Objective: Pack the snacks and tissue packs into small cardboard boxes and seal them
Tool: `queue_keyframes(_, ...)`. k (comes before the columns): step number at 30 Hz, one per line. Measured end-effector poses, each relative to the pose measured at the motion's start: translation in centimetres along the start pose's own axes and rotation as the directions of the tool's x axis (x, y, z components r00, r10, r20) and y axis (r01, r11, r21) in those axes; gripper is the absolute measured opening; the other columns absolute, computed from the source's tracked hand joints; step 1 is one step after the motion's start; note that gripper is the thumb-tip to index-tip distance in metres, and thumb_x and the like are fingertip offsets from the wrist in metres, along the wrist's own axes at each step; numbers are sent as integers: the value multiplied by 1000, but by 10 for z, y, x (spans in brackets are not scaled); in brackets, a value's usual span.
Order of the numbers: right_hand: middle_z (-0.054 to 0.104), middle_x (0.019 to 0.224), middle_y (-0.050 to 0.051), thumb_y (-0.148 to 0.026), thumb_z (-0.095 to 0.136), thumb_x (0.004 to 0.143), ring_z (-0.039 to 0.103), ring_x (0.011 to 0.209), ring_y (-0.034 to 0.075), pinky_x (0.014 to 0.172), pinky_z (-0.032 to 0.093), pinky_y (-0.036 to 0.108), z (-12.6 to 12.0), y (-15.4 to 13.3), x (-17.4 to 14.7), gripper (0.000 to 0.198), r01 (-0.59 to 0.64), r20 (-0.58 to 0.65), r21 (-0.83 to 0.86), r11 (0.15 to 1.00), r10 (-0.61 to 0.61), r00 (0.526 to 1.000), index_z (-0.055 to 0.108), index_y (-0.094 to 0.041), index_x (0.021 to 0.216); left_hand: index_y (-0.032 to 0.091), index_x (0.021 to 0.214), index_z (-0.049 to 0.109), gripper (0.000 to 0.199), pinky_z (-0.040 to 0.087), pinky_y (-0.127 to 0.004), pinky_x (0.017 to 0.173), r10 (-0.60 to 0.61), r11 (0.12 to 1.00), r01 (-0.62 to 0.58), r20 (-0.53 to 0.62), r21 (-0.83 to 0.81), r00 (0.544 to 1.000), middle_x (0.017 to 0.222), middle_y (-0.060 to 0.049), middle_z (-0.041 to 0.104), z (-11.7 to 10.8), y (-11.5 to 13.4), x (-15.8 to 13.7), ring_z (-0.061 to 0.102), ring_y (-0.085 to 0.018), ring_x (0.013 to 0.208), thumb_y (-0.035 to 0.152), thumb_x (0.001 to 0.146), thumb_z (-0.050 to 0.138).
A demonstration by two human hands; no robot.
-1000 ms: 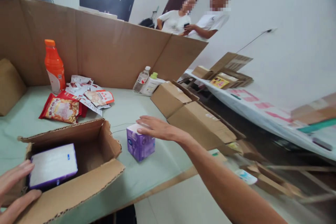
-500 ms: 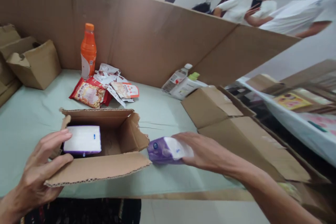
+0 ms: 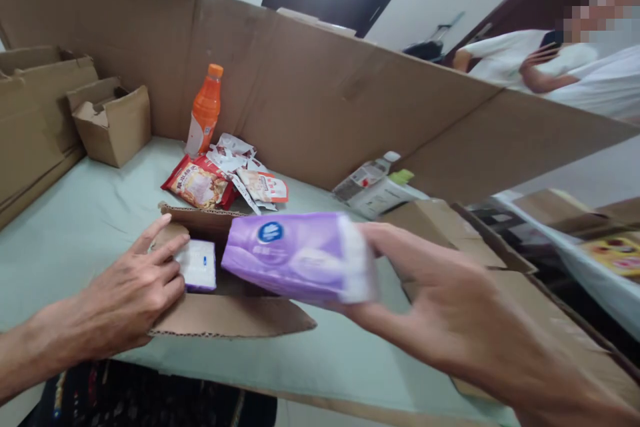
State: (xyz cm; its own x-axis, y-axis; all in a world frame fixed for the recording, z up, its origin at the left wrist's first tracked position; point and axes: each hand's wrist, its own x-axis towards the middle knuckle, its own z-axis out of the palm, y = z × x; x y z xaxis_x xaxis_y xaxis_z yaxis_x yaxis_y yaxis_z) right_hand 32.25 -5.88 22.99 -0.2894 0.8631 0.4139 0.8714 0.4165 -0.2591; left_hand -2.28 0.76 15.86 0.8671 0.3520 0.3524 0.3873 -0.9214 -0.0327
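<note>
Right across the back ran the cardboard wall [image 3: 310,93], and below it spread the table [image 3: 30,267], pale green. A long carton [image 3: 550,313] filled your right side, and a tall carton [image 3: 40,113] stood at the far left. In close, the box [image 3: 230,317] lay open on the table! Behind it the orange bottle [image 3: 204,110] stood upright. Your right hand [image 3: 440,307] had the purple pack [image 3: 285,257], pinched by its white end, thumb near, fingers far, held off the table and hiding the box's right end. Your left hand [image 3: 133,287] bent over the box's left end, beside the white pack [image 3: 197,263] inside; its thumb was hidden, so you couldn't tell whether it pinched. Smallest, the packets [image 3: 200,185] lay heaped by the bottle's foot.
</note>
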Motion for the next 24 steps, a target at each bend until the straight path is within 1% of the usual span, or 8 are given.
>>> queue_keyframes(3,77,98,10,-42,72,82,71,83,34,74,58,51,7,-20,23,25,110,165,-151,982,-85,983,69,-31,104,19,77,71,21,23,-62,134,-8,997,11,-32,81,999,77,-6,73,2,4,3,67,-34,122,3,74,58)
queue_keyframes(8,71,78,9,-40,72,78,68,76,30,75,55,45,21,-36,58,14,156,461,-244,957,-27,887,63,-29,78,19,76,72,24,27,-62,132,-9,997,13,-59,72,998,74,-5,73,5,5,2,70,-33,112,2,78,54)
queue_keyframes(11,75,86,11,-33,74,78,73,84,31,78,57,41,55,-38,75,13,137,561,-249,959,27,827,69,-24,86,18,76,71,24,29,-63,131,-11,999,15,-71,52,997,76,-6,72,8,4,0,71,-34,112,1,79,54)
queue_keyframes(14,78,108,18,-22,77,78,76,99,35,85,61,43,87,-34,76,30,111,632,-262,959,84,770,73,-16,108,17,81,72,24,31,-63,130,-21,999,23,-76,26,997,83,-7,74,9,3,-5,69,-35,120,0,75,56)
queue_keyframes(17,74,132,19,-22,70,89,72,120,35,100,61,49,86,-24,58,39,68,534,-100,993,-4,846,70,-16,127,15,107,71,36,31,-61,131,-1,998,-7,-121,-65,993,121,-13,75,8,1,-19,58,-35,138,3,76,57)
queue_keyframes(20,74,136,10,-28,58,101,71,124,29,106,60,49,56,-8,29,32,30,213,65,997,-43,976,70,-25,131,21,144,57,58,40,-54,127,-88,989,52,-268,-141,959,165,-14,44,9,-1,-41,44,-32,152,7,88,61)
queue_keyframes(22,78,125,8,-34,57,104,76,112,27,98,65,46,37,5,11,26,-38,40,71,997,35,999,74,-28,123,31,160,42,73,49,-48,121,-230,965,171,-325,-201,917,171,-10,36,13,0,-55,46,-30,152,9,94,65)
queue_keyframes(24,81,116,8,-41,59,104,78,101,27,82,68,42,30,15,-1,25,-134,-14,72,988,135,991,76,-28,117,37,165,32,80,54,-47,116,-351,925,272,-321,-265,880,168,-8,41,21,4,-63,51,-29,148,14,97,66)
